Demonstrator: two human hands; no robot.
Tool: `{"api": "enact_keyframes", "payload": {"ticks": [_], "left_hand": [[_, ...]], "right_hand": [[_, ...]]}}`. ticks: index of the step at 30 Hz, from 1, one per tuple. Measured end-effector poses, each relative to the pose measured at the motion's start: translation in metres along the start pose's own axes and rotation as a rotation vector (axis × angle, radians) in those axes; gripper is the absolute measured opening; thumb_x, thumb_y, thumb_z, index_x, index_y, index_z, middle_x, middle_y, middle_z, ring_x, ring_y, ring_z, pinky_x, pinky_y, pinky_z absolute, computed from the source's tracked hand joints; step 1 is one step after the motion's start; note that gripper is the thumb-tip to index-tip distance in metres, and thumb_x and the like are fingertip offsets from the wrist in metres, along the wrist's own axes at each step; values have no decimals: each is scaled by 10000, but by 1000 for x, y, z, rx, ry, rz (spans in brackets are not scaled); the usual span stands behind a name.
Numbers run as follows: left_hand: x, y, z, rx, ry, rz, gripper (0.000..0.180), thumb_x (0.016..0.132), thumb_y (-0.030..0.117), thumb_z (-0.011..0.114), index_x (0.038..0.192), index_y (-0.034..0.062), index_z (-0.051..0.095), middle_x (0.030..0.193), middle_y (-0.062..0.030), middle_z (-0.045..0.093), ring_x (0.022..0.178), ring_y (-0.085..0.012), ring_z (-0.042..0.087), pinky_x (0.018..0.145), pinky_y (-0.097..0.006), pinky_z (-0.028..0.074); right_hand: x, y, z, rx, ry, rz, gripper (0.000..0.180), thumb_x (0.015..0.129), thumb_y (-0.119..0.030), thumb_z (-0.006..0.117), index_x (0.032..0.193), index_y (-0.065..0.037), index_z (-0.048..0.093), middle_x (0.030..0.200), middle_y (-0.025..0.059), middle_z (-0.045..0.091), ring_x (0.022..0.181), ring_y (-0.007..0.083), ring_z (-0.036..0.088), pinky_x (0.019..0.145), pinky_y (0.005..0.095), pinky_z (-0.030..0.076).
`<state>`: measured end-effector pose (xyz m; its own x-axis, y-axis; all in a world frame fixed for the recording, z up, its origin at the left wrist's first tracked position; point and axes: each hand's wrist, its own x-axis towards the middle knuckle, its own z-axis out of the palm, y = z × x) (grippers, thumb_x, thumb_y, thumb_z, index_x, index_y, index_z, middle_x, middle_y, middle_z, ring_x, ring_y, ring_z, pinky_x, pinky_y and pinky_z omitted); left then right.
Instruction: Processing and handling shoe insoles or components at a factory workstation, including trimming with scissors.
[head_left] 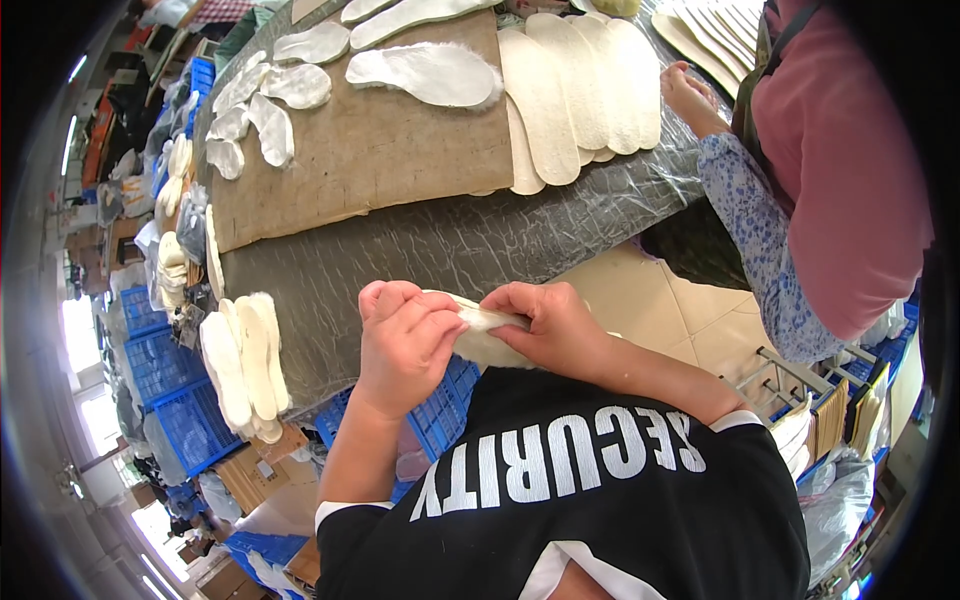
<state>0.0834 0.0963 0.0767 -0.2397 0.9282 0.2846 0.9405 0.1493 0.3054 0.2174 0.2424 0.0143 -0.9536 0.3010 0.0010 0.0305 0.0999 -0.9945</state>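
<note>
A fluffy cream insole point(487, 343) is held between my two hands, close in front of my chest and just off the table's near edge. My left hand point(408, 340) pinches its left end with curled fingers. On the other side my right hand point(555, 322) grips it with thumb and fingers, and part of the insole is hidden behind both hands. Beyond them, white fleece insoles point(425, 75) and smaller fleece pieces point(298, 87) lie spread on a brown board point(370, 165). Right of these is a fanned stack of cream insoles point(545, 100).
A pile of insoles point(243, 360) sits at the table's left corner. The table point(400, 250) has a dark plastic cover. At the right stands a person in a pink top point(850, 150), one hand point(692, 98) near the stack. Blue crates point(195, 420) line the left.
</note>
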Motion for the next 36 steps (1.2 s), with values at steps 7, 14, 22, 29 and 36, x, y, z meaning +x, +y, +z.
{"api": "enact_keyframes", "payload": {"ticks": [7, 14, 22, 29, 36], "left_hand": [[-3, -5, 2, -130, -30, -106, 131, 702, 55, 719, 803, 87, 640, 812, -17, 612, 764, -227, 550, 791, -373, 383], [1, 1, 1, -107, -56, -69, 136, 697, 44, 712, 802, 87, 637, 830, -14, 587, 796, -225, 553, 792, -376, 384], [-12, 4, 24, 55, -50, 132, 133, 725, 53, 618, 822, 47, 528, 944, -92, 564, 896, -280, 543, 820, -421, 419], [-22, 5, 28, -223, -55, -62, 185, 726, -51, 614, 832, 26, 483, 873, -122, 571, 817, -319, 553, 762, -405, 452], [-25, 4, 23, -432, -155, -170, 172, 743, -62, 625, 861, 11, 524, 880, -128, 586, 822, -300, 571, 733, -375, 473]], "right_hand": [[1, -4, -3, -115, -32, -79, 237, 760, -43, 699, 991, -27, 651, 831, 154, 688, 749, 294, 685, 664, 352, 539], [-3, -1, -5, -207, -24, -206, 222, 748, -64, 679, 967, -42, 649, 787, 154, 673, 727, 328, 663, 654, 402, 531], [-11, 3, 4, -16, -2, 164, 202, 784, -27, 685, 985, -2, 680, 855, 113, 709, 773, 151, 681, 673, 281, 521], [-12, -1, 0, -25, -141, 149, 185, 788, -42, 688, 969, -4, 678, 854, 120, 710, 763, 163, 681, 673, 277, 517], [-7, 2, 1, 16, -239, 67, 207, 790, -190, 710, 900, -24, 656, 793, 176, 670, 782, 335, 662, 686, 397, 508]]}}
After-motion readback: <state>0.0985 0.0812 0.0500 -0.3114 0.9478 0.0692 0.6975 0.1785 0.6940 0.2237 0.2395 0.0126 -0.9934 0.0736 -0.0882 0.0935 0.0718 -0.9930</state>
